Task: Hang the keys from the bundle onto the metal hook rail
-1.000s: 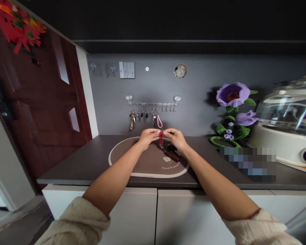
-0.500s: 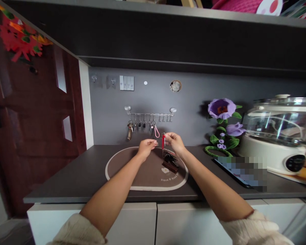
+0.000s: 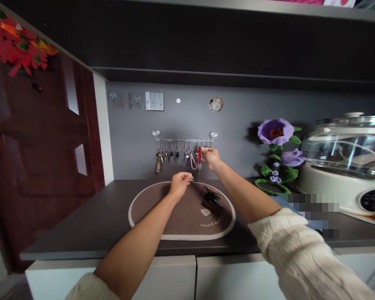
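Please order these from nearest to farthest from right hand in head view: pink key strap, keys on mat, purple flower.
1. Pink key strap, left of the right hand, on the rail.
2. Keys on mat, below it.
3. Purple flower, far right.

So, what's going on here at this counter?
A person is working bare-handed at a dark counter. Their right hand holds a red-tagged key up at a metal wall rail hung with other keys. Their left hand hovers, seemingly empty, over a brown oval mat, where a bunch of keys lies.
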Available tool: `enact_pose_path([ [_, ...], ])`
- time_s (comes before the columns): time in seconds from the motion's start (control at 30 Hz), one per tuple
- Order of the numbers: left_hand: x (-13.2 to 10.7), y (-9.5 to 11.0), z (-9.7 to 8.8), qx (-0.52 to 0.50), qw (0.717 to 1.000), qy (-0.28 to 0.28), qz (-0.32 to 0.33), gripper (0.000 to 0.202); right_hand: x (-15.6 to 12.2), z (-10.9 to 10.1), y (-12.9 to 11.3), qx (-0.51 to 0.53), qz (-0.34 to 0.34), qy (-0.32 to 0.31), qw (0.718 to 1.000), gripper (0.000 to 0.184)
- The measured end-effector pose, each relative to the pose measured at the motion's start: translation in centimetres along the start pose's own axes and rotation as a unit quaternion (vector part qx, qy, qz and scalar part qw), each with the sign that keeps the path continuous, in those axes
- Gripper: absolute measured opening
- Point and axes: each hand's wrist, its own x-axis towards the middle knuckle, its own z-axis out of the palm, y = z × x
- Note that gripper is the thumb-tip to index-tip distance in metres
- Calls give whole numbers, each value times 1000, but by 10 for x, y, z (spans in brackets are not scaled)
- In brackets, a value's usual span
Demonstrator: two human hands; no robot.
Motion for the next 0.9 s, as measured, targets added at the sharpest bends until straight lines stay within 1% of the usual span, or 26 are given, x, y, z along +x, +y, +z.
enact_pose_path([
  [0.23,7,-4,-8,14,1000,21,10,16,21,11,12,28,28,52,998,14],
  [0.43,10,-7,-14,19,999,26,17,19,29,14,20,38,31,80,996,13],
  [0.67,9,-6,-13,22,999,16,18,18,27,11,27,30,40,77,996,14],
  [0.9,7,-6,-14,19,1000,7,8,17,24,5,31,17,34,48,998,15],
])
